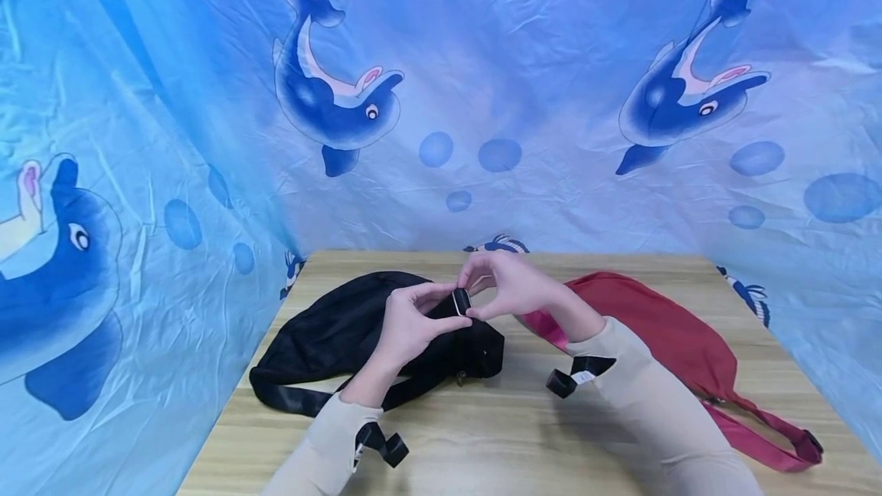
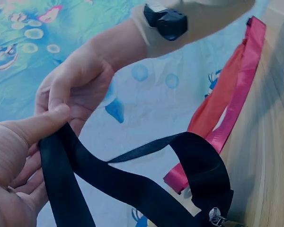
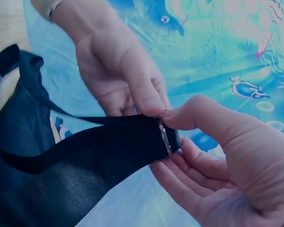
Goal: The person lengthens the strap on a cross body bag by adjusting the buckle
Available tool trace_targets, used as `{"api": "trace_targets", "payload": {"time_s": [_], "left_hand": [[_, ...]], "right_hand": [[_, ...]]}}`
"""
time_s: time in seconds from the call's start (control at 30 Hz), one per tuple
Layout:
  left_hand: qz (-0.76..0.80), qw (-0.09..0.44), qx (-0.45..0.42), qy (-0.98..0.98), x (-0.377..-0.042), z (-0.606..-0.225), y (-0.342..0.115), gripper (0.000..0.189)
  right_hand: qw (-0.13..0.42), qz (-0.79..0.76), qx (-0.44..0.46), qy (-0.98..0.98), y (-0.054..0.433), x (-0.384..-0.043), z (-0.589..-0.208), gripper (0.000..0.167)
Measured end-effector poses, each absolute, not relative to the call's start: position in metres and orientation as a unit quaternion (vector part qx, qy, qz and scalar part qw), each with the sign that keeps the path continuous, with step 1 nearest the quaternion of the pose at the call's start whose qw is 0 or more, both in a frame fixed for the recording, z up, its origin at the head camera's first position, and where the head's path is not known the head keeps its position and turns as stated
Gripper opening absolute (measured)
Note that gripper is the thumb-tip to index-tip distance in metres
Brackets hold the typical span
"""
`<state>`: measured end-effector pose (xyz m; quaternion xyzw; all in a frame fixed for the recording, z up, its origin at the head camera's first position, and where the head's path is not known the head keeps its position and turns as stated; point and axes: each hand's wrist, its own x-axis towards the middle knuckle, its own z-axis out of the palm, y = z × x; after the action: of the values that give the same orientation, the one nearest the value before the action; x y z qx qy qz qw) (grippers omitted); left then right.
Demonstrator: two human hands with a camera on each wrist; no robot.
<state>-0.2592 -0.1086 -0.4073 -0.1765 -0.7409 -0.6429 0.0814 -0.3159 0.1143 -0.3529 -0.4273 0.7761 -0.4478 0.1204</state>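
Observation:
A black bag (image 1: 324,327) lies on the left half of the table, and its black strap (image 3: 128,146) is raised in front of me. My left hand (image 1: 406,325) pinches the strap between thumb and fingers. From the other side, my right hand (image 1: 513,288) pinches the strap's end at a thin metal slider buckle (image 3: 165,137), with thumb on one edge and fingers on the other. Both thumbs nearly meet there in the right wrist view. In the left wrist view the strap runs doubled from the fingers, and the buckle is hidden.
A red bag (image 1: 654,327) lies on the right of the wooden table (image 1: 482,435), partly behind my right forearm. Its pink strap (image 1: 765,446) reaches toward the front right. Blue dolphin-printed sheeting (image 1: 551,60) hangs behind and to the left. Small black devices sit on both sleeves.

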Motion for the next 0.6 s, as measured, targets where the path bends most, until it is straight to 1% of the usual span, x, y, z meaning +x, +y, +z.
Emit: {"api": "trace_targets", "payload": {"time_s": [0.13,0.27,0.37,0.47,0.53,0.6], "left_hand": [[-0.685,0.061,-0.161,-0.708,-0.26,-0.408,-0.108,0.047],[-0.717,0.05,-0.142,-0.681,-0.259,-0.408,-0.106,0.046],[-0.717,0.056,-0.122,-0.684,-0.257,-0.407,-0.104,0.044],[-0.696,0.072,-0.11,-0.706,-0.257,-0.406,-0.103,0.043],[-0.682,0.082,-0.109,-0.719,-0.256,-0.405,-0.102,0.043],[-0.677,0.089,-0.111,-0.722,-0.255,-0.405,-0.101,0.044]], "right_hand": [[0.127,-0.494,-0.416,0.753,0.113,-0.313,-0.354,0.035],[0.117,-0.558,-0.404,0.715,0.112,-0.313,-0.361,0.033],[0.089,-0.594,-0.398,0.694,0.113,-0.314,-0.366,0.034],[0.047,-0.607,-0.401,0.684,0.113,-0.315,-0.368,0.039],[0.02,-0.589,-0.413,0.695,0.112,-0.314,-0.368,0.044],[-0.004,-0.551,-0.428,0.717,0.111,-0.312,-0.368,0.045]]}}
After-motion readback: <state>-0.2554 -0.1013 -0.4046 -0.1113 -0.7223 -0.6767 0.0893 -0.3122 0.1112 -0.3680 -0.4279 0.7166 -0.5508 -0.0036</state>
